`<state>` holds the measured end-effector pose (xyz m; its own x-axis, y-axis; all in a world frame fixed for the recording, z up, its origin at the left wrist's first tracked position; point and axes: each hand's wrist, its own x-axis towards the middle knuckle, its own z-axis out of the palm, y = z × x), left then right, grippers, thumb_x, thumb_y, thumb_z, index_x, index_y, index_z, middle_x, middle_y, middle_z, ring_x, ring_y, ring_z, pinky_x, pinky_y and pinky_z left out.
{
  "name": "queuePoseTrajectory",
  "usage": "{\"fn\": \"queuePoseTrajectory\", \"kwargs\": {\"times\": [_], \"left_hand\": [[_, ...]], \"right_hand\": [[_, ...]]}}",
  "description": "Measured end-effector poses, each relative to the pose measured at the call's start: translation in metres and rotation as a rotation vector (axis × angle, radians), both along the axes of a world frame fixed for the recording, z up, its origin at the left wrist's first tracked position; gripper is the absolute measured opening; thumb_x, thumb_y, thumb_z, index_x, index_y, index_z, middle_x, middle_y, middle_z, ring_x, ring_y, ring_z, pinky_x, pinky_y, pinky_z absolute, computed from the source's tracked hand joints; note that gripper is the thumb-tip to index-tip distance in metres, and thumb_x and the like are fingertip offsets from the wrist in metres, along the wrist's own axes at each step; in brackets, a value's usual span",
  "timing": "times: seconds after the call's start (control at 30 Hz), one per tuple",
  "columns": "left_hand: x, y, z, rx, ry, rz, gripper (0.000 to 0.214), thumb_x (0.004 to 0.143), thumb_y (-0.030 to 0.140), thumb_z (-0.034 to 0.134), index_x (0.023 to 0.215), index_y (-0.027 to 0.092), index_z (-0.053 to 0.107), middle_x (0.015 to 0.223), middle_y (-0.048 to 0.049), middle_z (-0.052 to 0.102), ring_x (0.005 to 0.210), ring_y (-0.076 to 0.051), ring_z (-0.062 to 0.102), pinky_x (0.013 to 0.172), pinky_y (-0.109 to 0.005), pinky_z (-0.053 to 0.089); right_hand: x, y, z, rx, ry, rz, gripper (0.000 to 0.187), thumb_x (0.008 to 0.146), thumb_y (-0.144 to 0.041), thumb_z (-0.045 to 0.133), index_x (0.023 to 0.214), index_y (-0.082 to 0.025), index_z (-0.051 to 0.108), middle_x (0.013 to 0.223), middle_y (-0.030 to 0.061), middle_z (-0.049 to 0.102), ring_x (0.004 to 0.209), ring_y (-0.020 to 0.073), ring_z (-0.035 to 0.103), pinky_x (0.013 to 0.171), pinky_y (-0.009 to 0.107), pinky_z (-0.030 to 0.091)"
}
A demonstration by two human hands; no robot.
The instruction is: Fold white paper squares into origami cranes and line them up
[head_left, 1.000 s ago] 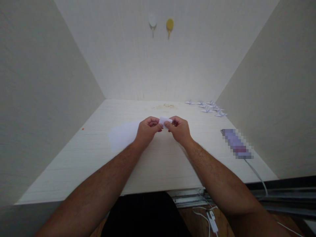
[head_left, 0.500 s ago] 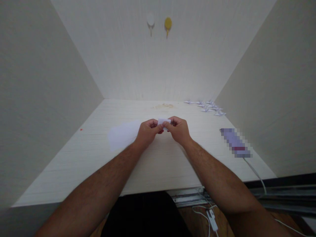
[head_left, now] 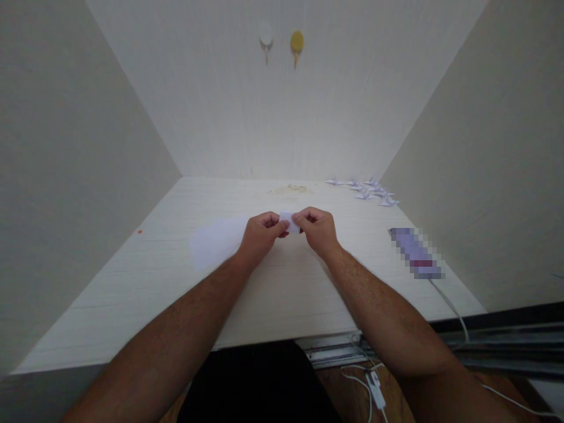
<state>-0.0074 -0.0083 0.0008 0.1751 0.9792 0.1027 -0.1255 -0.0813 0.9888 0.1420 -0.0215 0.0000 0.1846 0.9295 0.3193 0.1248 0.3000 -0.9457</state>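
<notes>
A small folded piece of white paper is held up above the middle of the table, between my two hands. My left hand pinches its left side, thumb in front and fingers curled behind. On the other side, my right hand grips the right edge between thumb and fingers. How the paper is folded is too small to make out. White paper sheets lie flat on the table beside my left hand, partly covered by my left wrist.
Several folded paper cranes stand at the table's back right corner. A phone-like device, blurred out, lies at the right with a cable. Two hooks, one yellow, are on the back wall. A white power strip lies below.
My right thumb has shifted from the paper's middle to its right edge, showing more of the paper. The view has moved slightly; both hands still hold the paper.
</notes>
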Motion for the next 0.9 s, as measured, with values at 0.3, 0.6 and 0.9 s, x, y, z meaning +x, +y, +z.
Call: {"fn": "queuePoseTrajectory", "kwargs": {"times": [0.3,0.6,0.9], "left_hand": [[-0.0017,0.0066,-0.0035,0.067,-0.039,0.094,0.018,0.069,0.031,0.074,0.072,0.016,0.066,0.063,0.0009,0.062,0.058,-0.011,0.057,0.059,-0.025,0.050],[0.0007,0.0041,-0.0013,0.174,0.137,0.219,0.016,0.073,0.032,0.069,0.071,0.016,0.065,0.056,0.0020,0.057,0.051,-0.009,0.049,0.049,-0.021,0.038],[-0.0007,0.0005,0.0011,0.046,0.014,-0.028,0.026,0.069,0.039,0.075,0.069,0.016,0.064,0.064,-0.0005,0.063,0.059,-0.011,0.059,0.060,-0.024,0.054]], "right_hand": [[0.0016,0.0015,-0.0036,-0.014,-0.058,0.008,0.028,0.073,-0.043,0.066,0.060,-0.019,0.059,0.053,-0.0031,0.053,0.050,0.0102,0.045,0.049,0.024,0.035],[-0.0021,-0.0018,0.0003,-0.024,-0.086,0.022,0.030,0.074,-0.045,0.065,0.060,-0.020,0.056,0.052,-0.0040,0.051,0.049,0.0095,0.042,0.049,0.024,0.033],[0.0007,0.0000,-0.0016,0.008,-0.119,-0.041,0.029,0.076,-0.042,0.064,0.059,-0.020,0.055,0.054,-0.0047,0.049,0.052,0.0098,0.042,0.052,0.024,0.036]]}}
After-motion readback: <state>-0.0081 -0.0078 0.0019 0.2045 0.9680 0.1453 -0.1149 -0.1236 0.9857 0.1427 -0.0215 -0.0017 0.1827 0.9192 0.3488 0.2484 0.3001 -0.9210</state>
